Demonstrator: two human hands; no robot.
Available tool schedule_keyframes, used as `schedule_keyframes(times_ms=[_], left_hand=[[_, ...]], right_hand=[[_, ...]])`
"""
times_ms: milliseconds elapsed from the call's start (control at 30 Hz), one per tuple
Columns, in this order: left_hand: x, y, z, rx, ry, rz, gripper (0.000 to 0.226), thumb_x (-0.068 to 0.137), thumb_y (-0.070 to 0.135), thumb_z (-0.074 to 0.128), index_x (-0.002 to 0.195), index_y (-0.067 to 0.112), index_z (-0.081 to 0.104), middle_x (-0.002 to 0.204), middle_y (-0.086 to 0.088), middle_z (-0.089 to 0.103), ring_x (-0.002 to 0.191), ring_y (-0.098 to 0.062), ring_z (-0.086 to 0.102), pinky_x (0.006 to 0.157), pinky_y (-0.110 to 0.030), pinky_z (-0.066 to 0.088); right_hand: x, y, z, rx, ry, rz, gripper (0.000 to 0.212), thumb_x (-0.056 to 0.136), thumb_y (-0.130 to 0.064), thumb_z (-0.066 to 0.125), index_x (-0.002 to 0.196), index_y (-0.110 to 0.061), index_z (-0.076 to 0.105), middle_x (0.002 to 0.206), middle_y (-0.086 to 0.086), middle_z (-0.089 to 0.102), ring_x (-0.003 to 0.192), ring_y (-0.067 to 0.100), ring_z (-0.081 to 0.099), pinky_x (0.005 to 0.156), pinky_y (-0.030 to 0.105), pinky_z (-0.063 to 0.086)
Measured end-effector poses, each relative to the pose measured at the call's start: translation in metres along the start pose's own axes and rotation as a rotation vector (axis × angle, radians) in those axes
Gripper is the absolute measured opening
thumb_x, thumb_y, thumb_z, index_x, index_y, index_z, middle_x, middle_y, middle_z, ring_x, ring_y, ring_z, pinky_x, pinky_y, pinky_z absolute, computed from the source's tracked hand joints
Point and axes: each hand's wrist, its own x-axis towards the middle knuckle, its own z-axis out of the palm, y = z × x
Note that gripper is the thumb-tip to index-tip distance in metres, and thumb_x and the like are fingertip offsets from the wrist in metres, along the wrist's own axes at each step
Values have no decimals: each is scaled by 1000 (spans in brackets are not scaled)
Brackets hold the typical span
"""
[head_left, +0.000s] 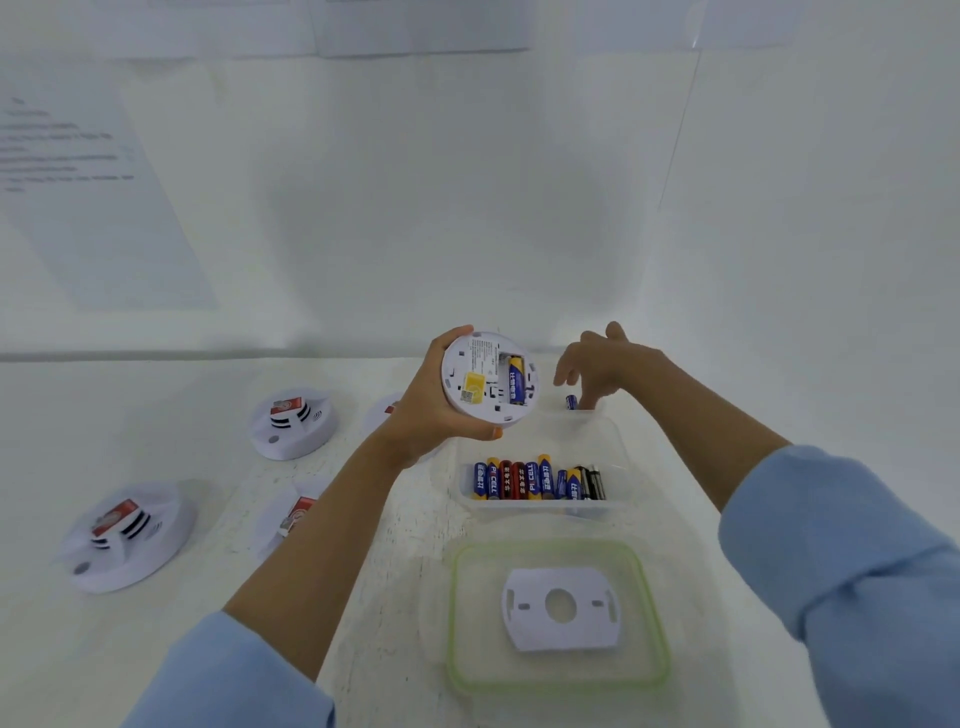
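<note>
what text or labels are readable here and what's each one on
"CELL", after a P and an unclear letter: blue battery in the clear plastic tub.
Chinese characters on the blue-and-yellow battery in the white round smoke detector held by the left hand: too small to read.
Detector's printed label and the paper sheet on the wall: blurred.

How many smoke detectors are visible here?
5 smoke detectors: one in the left hand; two at left on the table; two partly hidden behind the left arm.
</note>
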Motion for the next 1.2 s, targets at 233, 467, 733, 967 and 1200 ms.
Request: schedule_keyframes(times_ms=[233, 467, 733, 967, 1200], left_hand=[[4, -2, -3, 22, 31, 4, 97, 50, -2, 76, 131, 21, 29, 124, 10, 44, 114, -11, 48, 80, -17, 51], [2, -8, -7, 14, 41, -13, 98, 50, -4, 76, 132, 21, 28, 123, 10, 45, 110, -1, 51, 79, -16, 50], [-1, -5, 0, -54, 7, -9, 99, 50, -6, 76, 132, 22, 29, 122, 4, 48, 111, -15, 54, 79, -25, 55], [-10, 1, 9, -99, -38, -22, 98, 48, -7, 76, 128, 29, 33, 123, 0, 49, 112, -18, 54, 84, -34, 55], [-19, 12, 18, -68, -57, -22, 100, 45, -6, 76, 128, 28, 32, 116, 7, 51, 103, -9, 57, 74, -23, 55]], right_hand=[[14, -5, 14, -158, -9, -88, 37, 84, -17, 57, 115, -37, 58, 116, -5, 56, 116, 22, 36, 92, 35, 24], [-27, -6, -20, 610, 472, -135, 32, 68, -30, 79, 96, -26, 63, 97, -8, 68, 89, -1, 54, 87, 31, 25], [-75, -50, -10, 728, 452, -307, 34, 68, -32, 78, 100, -28, 67, 100, -8, 58, 98, 15, 41, 88, 28, 30], [-88, -47, -5, 805, 473, -313, 23, 69, -25, 79, 90, -24, 70, 131, 0, 50, 117, 9, 41, 103, 32, 30], [-99, -51, -13, 995, 360, -243, 21, 60, -4, 83, 70, -12, 66, 103, 12, 66, 85, 27, 64, 80, 50, 54]])
